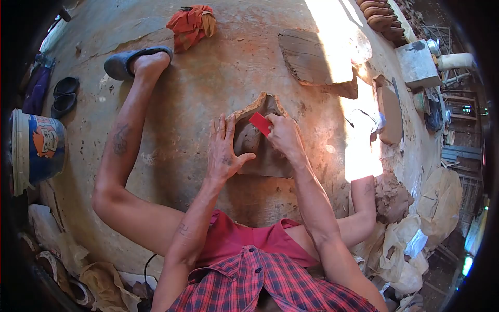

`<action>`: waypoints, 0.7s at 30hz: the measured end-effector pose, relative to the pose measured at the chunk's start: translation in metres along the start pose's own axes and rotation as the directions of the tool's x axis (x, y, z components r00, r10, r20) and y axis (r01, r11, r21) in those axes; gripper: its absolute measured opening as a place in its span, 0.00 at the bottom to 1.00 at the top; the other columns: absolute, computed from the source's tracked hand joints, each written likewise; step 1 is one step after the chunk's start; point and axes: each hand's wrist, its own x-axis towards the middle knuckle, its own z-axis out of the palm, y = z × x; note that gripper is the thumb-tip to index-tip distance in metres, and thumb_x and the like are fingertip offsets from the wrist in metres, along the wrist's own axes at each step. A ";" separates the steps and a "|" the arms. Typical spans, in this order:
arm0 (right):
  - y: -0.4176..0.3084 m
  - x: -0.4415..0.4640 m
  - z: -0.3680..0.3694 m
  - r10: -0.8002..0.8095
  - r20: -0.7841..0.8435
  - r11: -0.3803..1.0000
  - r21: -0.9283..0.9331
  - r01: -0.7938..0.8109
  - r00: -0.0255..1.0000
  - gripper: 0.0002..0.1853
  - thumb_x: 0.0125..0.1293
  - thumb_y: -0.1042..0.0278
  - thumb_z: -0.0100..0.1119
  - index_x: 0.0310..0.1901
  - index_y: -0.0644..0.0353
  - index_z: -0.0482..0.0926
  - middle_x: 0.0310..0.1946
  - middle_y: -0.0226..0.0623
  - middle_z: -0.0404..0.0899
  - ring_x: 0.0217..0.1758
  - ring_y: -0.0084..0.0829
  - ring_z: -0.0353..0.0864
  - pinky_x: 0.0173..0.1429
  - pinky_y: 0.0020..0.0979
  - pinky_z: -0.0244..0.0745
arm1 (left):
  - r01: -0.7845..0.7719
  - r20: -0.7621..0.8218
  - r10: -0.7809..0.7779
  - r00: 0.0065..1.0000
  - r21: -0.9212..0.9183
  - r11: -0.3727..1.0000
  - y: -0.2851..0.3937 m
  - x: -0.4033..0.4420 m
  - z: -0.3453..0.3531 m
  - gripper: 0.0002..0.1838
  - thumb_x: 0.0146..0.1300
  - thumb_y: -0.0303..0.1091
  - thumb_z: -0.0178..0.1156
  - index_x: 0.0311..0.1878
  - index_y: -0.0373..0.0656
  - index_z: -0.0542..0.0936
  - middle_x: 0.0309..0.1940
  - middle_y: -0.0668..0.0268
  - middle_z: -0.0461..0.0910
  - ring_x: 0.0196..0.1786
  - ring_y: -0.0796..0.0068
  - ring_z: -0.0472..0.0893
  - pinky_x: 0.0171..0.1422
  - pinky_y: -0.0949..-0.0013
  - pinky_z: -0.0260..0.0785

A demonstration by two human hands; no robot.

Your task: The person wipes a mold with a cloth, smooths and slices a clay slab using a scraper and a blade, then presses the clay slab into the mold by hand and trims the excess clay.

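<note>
Between my legs on the floor lies a mould-like form (266, 98) with a pale, rough rim that comes to a peak at the far end. Dark wet clay (250, 145) lines its inside. My right hand (284, 136) grips a flat red scraper (260, 124), whose blade is over the clay near the right rim. Along the left side rests my left hand (224, 148), fingers stretched out and thumb spread towards the clay. My right fingers partly hide the scraper's near end.
A clay slab (312, 60) lies ahead on the right, and an orange cloth (189, 28) farther off. On the left are a bucket (44, 148) and dark sandals (65, 97). A clay lump (391, 197) and plastic bags (403, 255) sit by my right leg.
</note>
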 end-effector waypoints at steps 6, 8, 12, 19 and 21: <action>0.022 0.007 0.014 -0.093 -0.037 0.991 -0.100 0.089 0.995 0.15 0.62 0.76 0.59 0.48 0.59 0.88 0.29 0.56 0.84 0.31 0.50 0.88 0.38 0.45 0.80 | 0.034 -0.022 -0.035 0.999 -0.021 0.999 -0.002 0.001 0.005 0.69 0.45 0.56 0.84 0.87 0.51 0.53 0.85 0.45 0.52 0.85 0.33 0.51 0.86 0.41 0.52; 0.027 0.008 0.013 -0.074 0.024 0.997 -0.023 0.075 0.997 0.15 0.61 0.76 0.59 0.48 0.60 0.88 0.29 0.58 0.84 0.33 0.53 0.87 0.39 0.45 0.80 | 0.045 -0.020 -0.046 0.999 -0.035 0.998 -0.001 0.002 0.004 0.68 0.45 0.55 0.83 0.87 0.52 0.55 0.85 0.45 0.54 0.85 0.34 0.53 0.86 0.41 0.53; 0.018 -0.003 0.010 -0.039 0.106 0.999 0.003 0.039 0.994 0.14 0.61 0.77 0.59 0.47 0.61 0.88 0.29 0.58 0.83 0.30 0.53 0.86 0.37 0.45 0.79 | 0.024 -0.021 -0.024 0.999 -0.031 0.999 0.000 0.000 0.003 0.67 0.44 0.54 0.84 0.86 0.52 0.57 0.84 0.44 0.54 0.84 0.35 0.54 0.86 0.42 0.54; 0.006 -0.040 0.020 0.069 0.249 0.985 0.138 -0.106 0.966 0.13 0.59 0.80 0.59 0.46 0.66 0.86 0.25 0.56 0.82 0.25 0.39 0.84 0.36 0.43 0.79 | -0.078 -0.029 0.077 0.997 -0.036 0.996 -0.003 0.000 0.003 0.56 0.45 0.47 0.84 0.81 0.62 0.69 0.85 0.46 0.54 0.84 0.33 0.53 0.84 0.37 0.56; 0.014 -0.047 0.028 -0.104 0.196 0.940 0.339 0.032 0.975 0.14 0.62 0.80 0.58 0.48 0.67 0.85 0.30 0.59 0.83 0.33 0.40 0.87 0.43 0.42 0.80 | -0.134 -0.008 0.134 0.991 0.010 0.991 -0.010 0.000 -0.003 0.53 0.46 0.45 0.83 0.80 0.63 0.72 0.85 0.47 0.55 0.85 0.35 0.53 0.85 0.37 0.55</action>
